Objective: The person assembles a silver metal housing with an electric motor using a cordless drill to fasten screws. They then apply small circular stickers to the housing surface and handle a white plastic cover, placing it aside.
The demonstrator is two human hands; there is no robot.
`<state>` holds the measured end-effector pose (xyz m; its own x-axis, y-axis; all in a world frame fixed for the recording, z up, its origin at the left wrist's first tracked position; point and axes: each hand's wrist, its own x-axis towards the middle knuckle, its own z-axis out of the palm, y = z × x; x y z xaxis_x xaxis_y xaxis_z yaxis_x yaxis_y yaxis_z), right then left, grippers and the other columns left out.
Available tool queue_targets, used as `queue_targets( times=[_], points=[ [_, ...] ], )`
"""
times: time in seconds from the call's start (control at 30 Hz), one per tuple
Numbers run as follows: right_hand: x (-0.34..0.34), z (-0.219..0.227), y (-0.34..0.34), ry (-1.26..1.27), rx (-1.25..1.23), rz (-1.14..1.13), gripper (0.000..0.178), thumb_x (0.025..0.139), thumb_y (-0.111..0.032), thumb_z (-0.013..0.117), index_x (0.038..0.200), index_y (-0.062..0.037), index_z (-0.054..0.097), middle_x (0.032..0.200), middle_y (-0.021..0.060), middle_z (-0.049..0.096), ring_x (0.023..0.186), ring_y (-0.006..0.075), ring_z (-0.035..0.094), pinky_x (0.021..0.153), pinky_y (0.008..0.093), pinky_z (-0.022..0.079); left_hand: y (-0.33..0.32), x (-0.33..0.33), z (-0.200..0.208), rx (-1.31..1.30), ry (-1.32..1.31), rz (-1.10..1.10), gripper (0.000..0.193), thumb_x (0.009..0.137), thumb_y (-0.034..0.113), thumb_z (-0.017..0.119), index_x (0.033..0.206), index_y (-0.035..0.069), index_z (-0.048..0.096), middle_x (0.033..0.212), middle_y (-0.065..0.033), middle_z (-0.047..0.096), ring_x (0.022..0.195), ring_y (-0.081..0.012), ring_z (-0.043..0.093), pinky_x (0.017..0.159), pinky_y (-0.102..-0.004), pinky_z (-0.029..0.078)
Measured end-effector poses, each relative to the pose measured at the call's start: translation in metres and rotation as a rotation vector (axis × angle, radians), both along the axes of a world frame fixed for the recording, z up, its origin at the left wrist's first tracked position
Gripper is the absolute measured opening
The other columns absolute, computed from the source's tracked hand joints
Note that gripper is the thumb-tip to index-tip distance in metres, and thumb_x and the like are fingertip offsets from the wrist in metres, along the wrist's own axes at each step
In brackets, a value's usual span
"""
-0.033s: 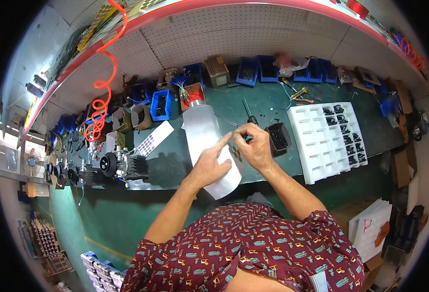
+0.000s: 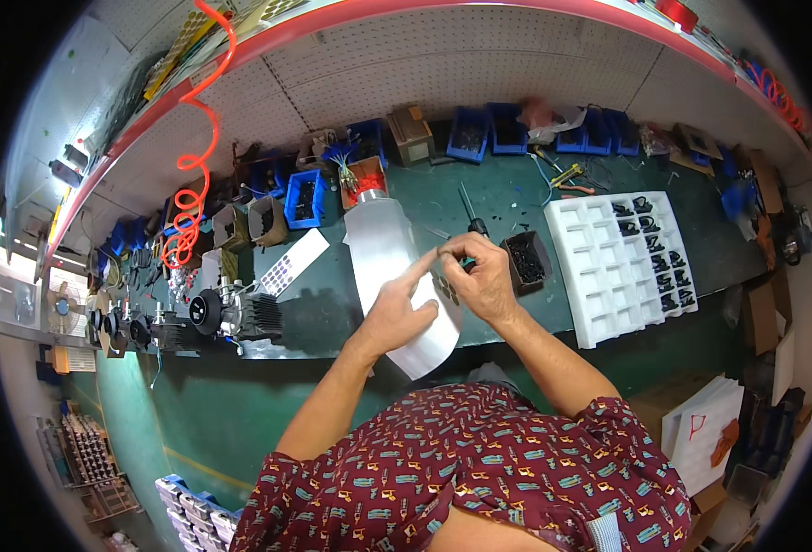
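Note:
A long silver metal housing (image 2: 383,244) lies on the green bench in front of me, its narrow neck pointing to the back. My left hand (image 2: 400,315) rests on it with the index finger and thumb stretched apart. That index fingertip meets the fingertips of my right hand (image 2: 484,279), which are pinched together over the housing's right side. What they pinch is hidden or too small to name. Beneath my right hand shows a brownish patch with round spots. Behind it lies a screwdriver (image 2: 475,219) with a dark handle, and to its right stands an open box of small black parts (image 2: 526,258).
A white foam tray (image 2: 599,285) with black parts in its right-hand pockets lies on the right. On the left are a sheet of round stickers (image 2: 293,261) and a motor with cooling fins (image 2: 240,315). Blue bins (image 2: 305,199) line the back. A coiled red hose (image 2: 185,198) hangs at the left.

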<state>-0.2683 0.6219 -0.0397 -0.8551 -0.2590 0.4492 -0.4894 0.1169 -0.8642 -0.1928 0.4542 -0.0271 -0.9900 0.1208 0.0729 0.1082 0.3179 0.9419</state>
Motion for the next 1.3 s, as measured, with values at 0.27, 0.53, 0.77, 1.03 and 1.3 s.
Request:
queue_targets(
  times=[0.27, 0.53, 0.77, 1.03, 1.3],
  points=[
    [-0.037, -0.015, 0.034, -0.725, -0.302, 0.228, 0.024, 0.088, -0.009, 0.074, 0.105, 0.0053, 0.066, 0.094, 0.0094, 0.071, 0.079, 0.0108, 0.068, 0.060, 0.0254, 0.061, 0.032, -0.016, 0.009, 0.243, -0.276, 0.083, 0.070, 0.078, -0.001, 0.060, 0.147, 0.001, 0.047, 0.128, -0.0091, 0.055, 0.120, -0.0170, 0.053, 0.101, -0.0300, 0.045],
    [-0.057, -0.031, 0.045, -0.777, -0.266, 0.300, 0.031, 0.085, -0.005, 0.074, 0.110, 0.0060, 0.061, 0.095, 0.0085, 0.069, 0.082, 0.0117, 0.066, 0.071, 0.0263, 0.057, 0.043, -0.022, -0.007, 0.175, -0.327, 0.118, 0.072, 0.078, -0.005, 0.057, 0.149, 0.001, 0.044, 0.125, -0.0066, 0.056, 0.112, -0.0148, 0.058, 0.096, -0.0267, 0.047],
    [-0.053, -0.176, 0.032, -1.124, -0.341, 0.268, 0.039, 0.082, -0.006, 0.081, 0.112, 0.0003, 0.056, 0.083, 0.0031, 0.066, 0.062, 0.0076, 0.055, 0.051, 0.0220, 0.043, -0.031, 0.042, 0.013, -0.050, -0.392, 0.285, 0.064, 0.070, -0.003, 0.055, 0.134, 0.000, 0.056, 0.122, -0.0075, 0.062, 0.110, -0.0149, 0.059, 0.100, -0.0276, 0.045],
    [-0.032, -0.231, -0.009, -1.161, -0.235, 0.294, 0.033, 0.080, -0.005, 0.080, 0.106, -0.0011, 0.060, 0.091, 0.0080, 0.068, 0.080, 0.0142, 0.065, 0.070, 0.0276, 0.052, -0.065, 0.104, -0.006, -0.281, -0.754, 0.384, 0.055, 0.072, -0.006, 0.059, 0.127, -0.003, 0.060, 0.109, -0.0082, 0.068, 0.098, -0.0161, 0.064, 0.090, -0.0284, 0.050],
    [-0.043, -0.253, -0.023, -1.151, -0.238, 0.356, 0.035, 0.078, -0.003, 0.078, 0.108, 0.0004, 0.060, 0.093, 0.0101, 0.068, 0.085, 0.0172, 0.065, 0.077, 0.0300, 0.053, -0.055, 0.115, -0.025, -0.457, -0.857, 0.381, 0.049, 0.074, 0.004, 0.067, 0.122, 0.001, 0.064, 0.091, -0.0041, 0.064, 0.063, -0.0090, 0.047, 0.059, -0.0257, 0.042]
  ],
)
